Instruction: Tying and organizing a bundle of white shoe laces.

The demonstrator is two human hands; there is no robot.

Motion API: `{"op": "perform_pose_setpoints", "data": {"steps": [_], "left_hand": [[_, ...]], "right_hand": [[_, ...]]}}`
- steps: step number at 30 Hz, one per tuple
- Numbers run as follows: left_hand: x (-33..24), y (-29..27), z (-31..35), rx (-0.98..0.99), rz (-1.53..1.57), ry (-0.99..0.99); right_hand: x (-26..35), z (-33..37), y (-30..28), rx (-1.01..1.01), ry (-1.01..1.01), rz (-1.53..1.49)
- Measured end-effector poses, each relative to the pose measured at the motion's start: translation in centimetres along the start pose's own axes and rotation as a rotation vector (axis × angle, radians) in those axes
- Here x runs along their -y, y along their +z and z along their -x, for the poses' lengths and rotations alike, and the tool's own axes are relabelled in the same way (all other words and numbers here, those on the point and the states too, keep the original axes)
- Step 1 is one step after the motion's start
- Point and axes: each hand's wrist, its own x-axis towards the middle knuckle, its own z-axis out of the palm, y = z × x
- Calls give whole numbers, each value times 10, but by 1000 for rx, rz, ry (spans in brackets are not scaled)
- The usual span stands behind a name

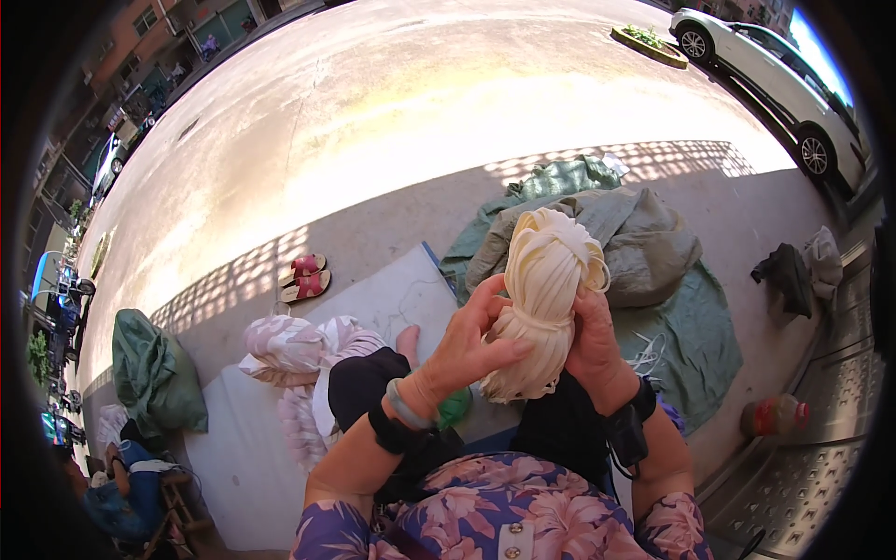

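A cream, hourglass-shaped bundle of flat, ribbon-like strands [544, 317], tied at its waist, was raised above the person's lap. The left hand [464, 343] clasped its left side, thumb near the waist; the right hand [595, 341] clasped its right, fingers partly hidden. Holding both sides probably kept the strands from splaying. Beyond the bundle, a crumpled grey-brown woven sack [644, 245] lay on a green woven sheet [702, 341], perhaps for cleanliness. Red open-toed slippers [306, 279] sat left of the bundle and farther off, perhaps to spare the white mat [233, 448].

sunlit pavement [373, 140] beyond shaded floor [373, 243]
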Motion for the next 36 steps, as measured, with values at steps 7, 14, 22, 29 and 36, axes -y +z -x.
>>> {"op": "perform_pose_setpoints", "data": {"steps": [7,14,22,29,36], "left_hand": [[12,-16,-13,151,-868,446],[11,13,-2,17,-255,141],[8,15,-10,-283,-470,193],[9,20,-13,-352,-494,222],[14,21,-11,-395,-517,243]], "right_hand": [[6,-2,6,46,-28,64],[8,-3,23,-5,-80,125],[16,-5,-3,-204,-803,1083],[25,3,13,109,-1042,1488],[24,3,12,141,-1066,1518]]}}
